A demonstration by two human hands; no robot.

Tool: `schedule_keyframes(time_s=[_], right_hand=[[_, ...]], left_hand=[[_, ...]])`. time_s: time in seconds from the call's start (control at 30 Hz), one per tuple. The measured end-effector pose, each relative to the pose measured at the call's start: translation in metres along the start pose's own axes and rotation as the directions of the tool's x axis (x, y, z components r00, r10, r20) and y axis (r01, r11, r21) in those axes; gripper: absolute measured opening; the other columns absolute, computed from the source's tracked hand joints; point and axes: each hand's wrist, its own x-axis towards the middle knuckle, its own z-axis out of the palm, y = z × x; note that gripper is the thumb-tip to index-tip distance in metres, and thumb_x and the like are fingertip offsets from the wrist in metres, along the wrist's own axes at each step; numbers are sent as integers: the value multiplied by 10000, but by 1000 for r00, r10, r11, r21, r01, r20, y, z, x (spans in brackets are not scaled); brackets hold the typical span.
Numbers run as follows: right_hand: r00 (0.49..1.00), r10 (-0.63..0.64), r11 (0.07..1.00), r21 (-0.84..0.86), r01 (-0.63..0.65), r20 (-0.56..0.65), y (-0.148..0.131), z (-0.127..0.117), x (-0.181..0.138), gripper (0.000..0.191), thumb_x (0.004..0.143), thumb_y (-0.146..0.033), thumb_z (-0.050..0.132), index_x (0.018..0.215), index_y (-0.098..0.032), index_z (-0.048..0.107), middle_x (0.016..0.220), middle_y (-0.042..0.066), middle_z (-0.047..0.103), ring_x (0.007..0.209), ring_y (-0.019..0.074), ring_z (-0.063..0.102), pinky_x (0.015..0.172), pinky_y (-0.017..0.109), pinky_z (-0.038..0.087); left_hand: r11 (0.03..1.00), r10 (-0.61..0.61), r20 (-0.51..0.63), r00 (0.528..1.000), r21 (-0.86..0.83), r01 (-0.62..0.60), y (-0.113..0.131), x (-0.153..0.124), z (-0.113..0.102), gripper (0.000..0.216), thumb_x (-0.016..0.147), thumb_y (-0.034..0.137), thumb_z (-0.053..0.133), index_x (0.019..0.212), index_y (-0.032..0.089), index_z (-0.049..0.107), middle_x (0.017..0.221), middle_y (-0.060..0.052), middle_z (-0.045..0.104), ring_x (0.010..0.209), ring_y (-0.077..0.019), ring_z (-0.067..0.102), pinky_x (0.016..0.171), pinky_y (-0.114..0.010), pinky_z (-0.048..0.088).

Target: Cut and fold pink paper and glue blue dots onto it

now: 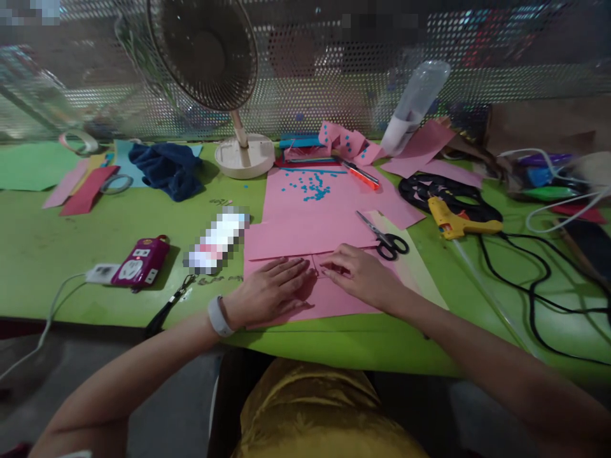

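Note:
My left hand (272, 291) lies flat and open on a pink paper sheet (334, 302) at the near edge of the green table (71, 254). My right hand (360, 275) rests on the same sheet just to the right, its fingers curled and pressing near a drawn outline. Whether it holds a pen is unclear. Black-handled scissors (384, 238) lie just beyond my right hand. More pink sheets (310, 210) with small blue paper dots (310, 186) lie behind.
A yellow glue gun (456, 222) with black cables sits at right. A fan (238, 152), a blue cloth (165, 168), tape rolls, an orange cutter (363, 173), a plastic bottle (413, 105) and a purple power strip (140, 262) surround the work area. A mesh screen stands behind.

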Motion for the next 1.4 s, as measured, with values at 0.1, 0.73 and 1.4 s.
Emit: schedule_keyframes(time_s=[0.1,0.73,1.4], right_hand=[[998,-51,997,-59,49,-30,1,2,-1,266,963,-274,478,1130,-204,673,946,71,606,886,178,595,798,314,479],[985,-170,944,-287,165,7,-1,1,-1,285,965,-261,456,1153,-183,655,945,106,586,902,224,551,783,353,462],[965,-258,901,-351,256,42,7,-5,-6,205,950,-291,522,1007,-174,679,936,85,601,872,206,535,796,342,421]], left_hand=[[1000,3,-2,1000,-14,-3,-1,0,0,566,958,465,451,1434,163,398,1461,-149,459,1379,-245,403,1141,-449,344],[999,-36,6,999,-26,36,-3,-2,-5,611,931,541,454,1443,212,402,1438,-111,500,1298,-278,476,1070,-461,383],[997,33,72,997,-78,-27,-9,0,-6,680,949,529,431,1502,168,267,1523,-125,367,1421,-239,326,1181,-423,271]])
